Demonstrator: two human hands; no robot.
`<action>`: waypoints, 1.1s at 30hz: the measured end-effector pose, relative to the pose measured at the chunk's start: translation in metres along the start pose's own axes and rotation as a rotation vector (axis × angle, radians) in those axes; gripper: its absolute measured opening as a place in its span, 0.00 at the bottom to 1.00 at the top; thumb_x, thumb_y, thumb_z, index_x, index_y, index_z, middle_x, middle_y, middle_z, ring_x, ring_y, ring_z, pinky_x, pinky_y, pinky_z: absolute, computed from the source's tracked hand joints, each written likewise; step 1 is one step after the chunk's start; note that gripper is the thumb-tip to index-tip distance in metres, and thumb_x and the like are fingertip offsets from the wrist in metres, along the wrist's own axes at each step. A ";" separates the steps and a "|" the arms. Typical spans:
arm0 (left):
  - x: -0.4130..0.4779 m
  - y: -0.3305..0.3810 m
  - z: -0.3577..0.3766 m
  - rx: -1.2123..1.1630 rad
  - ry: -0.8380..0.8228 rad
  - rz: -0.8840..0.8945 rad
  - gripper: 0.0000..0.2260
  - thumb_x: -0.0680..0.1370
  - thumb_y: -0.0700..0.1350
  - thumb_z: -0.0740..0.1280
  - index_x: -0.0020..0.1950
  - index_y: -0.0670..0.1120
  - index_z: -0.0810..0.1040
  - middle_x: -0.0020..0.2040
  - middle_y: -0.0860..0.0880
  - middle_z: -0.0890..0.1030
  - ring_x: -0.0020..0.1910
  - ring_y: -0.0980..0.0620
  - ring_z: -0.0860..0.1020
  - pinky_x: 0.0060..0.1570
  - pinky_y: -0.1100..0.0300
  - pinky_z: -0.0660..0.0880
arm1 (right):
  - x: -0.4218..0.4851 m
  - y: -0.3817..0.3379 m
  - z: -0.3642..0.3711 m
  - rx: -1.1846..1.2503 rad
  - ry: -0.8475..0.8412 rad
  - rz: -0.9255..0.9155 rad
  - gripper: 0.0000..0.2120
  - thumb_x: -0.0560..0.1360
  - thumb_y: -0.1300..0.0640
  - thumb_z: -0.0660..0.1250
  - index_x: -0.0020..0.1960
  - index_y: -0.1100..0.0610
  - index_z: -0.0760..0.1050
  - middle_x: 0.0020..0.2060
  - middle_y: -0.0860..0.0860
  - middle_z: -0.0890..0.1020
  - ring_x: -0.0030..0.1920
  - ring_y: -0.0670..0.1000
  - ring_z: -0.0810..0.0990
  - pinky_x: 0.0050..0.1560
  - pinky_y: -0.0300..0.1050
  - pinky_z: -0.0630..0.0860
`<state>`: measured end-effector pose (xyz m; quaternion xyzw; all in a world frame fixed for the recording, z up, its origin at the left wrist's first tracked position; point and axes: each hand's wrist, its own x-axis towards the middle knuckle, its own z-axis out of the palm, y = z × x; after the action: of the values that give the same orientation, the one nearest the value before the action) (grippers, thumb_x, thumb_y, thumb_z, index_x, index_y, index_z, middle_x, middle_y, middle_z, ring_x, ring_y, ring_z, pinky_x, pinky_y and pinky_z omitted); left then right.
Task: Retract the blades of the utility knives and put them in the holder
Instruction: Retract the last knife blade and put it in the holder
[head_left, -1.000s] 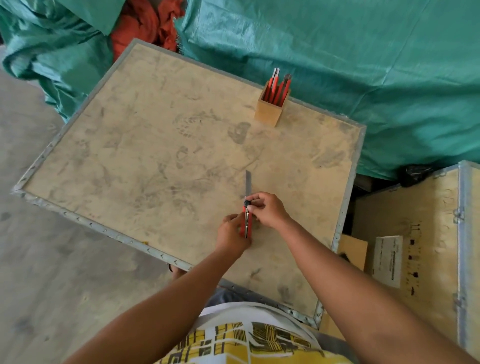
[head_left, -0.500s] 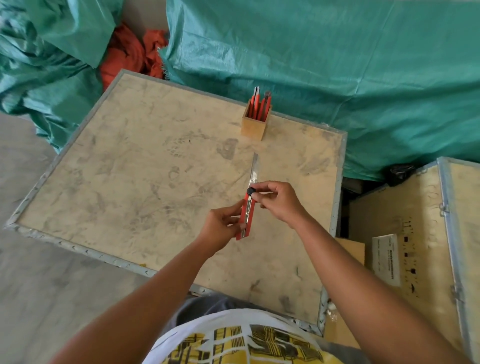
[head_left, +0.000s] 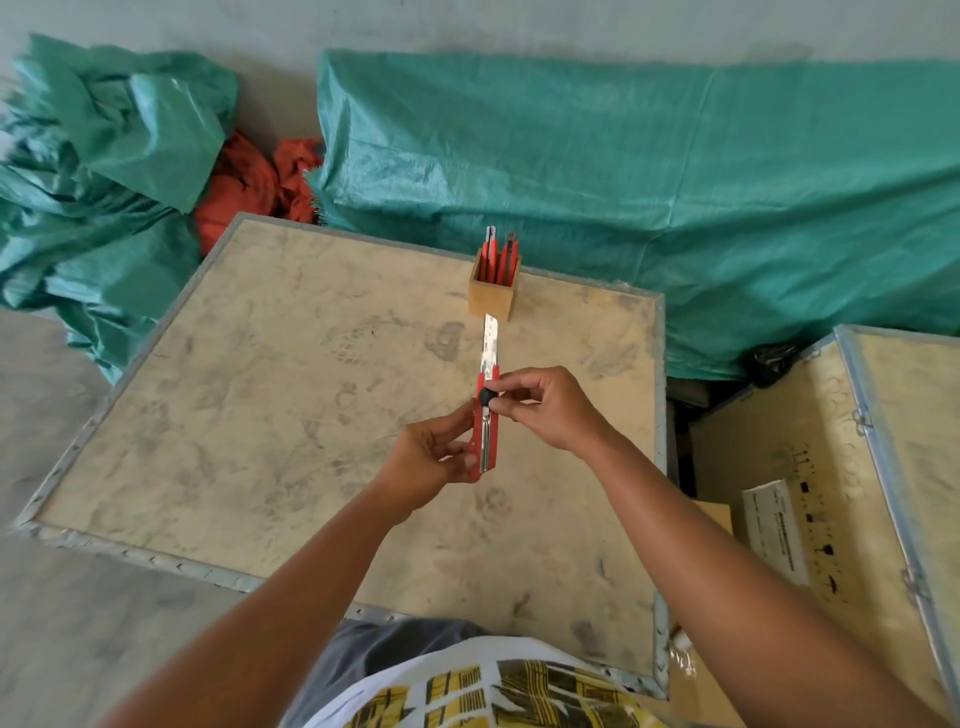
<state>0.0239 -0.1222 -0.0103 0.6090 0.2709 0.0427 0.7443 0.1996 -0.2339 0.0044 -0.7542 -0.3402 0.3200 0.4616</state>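
Note:
A red utility knife (head_left: 487, 431) is held above the wooden crate top (head_left: 260, 415), its long silver blade extended and pointing away toward the holder. My left hand (head_left: 434, 460) grips the lower end of the red handle. My right hand (head_left: 545, 410) pinches the black slider knob near the handle's top. A small wooden holder (head_left: 491, 299) stands near the crate's far edge with several red utility knives (head_left: 498, 257) upright inside it.
Green tarpaulin (head_left: 675, 182) covers bulky things behind and left of the crate, with orange cloth (head_left: 249, 187) between. A second wooden crate (head_left: 841, 467) with a white label stands to the right, across a dark gap. Concrete floor lies to the left.
Both hands have lifted the knife off the crate top and raised it toward the holder. The blade still sticks out. The camera view has tilted upward.

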 end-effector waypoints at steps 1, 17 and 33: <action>0.001 0.002 -0.001 -0.012 0.002 0.000 0.29 0.76 0.25 0.66 0.70 0.52 0.76 0.60 0.57 0.84 0.45 0.49 0.84 0.50 0.48 0.83 | -0.001 -0.003 -0.001 -0.027 -0.023 -0.007 0.12 0.73 0.61 0.77 0.56 0.53 0.86 0.51 0.46 0.88 0.50 0.46 0.86 0.56 0.42 0.82; 0.018 0.033 -0.016 -0.010 -0.060 0.012 0.30 0.76 0.26 0.66 0.74 0.47 0.70 0.63 0.54 0.83 0.55 0.42 0.84 0.53 0.50 0.82 | -0.012 -0.016 0.007 -0.160 -0.042 -0.063 0.13 0.72 0.59 0.78 0.55 0.48 0.85 0.51 0.44 0.83 0.46 0.44 0.82 0.44 0.33 0.77; 0.020 0.041 -0.018 0.012 -0.102 0.021 0.29 0.76 0.26 0.67 0.74 0.48 0.71 0.62 0.56 0.83 0.56 0.41 0.84 0.53 0.50 0.82 | -0.012 -0.024 0.006 -0.139 0.040 -0.042 0.13 0.67 0.54 0.82 0.50 0.49 0.84 0.49 0.44 0.84 0.46 0.45 0.80 0.45 0.47 0.81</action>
<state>0.0436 -0.0875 0.0182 0.6177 0.2265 0.0176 0.7529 0.1827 -0.2325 0.0256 -0.7835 -0.3679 0.2707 0.4213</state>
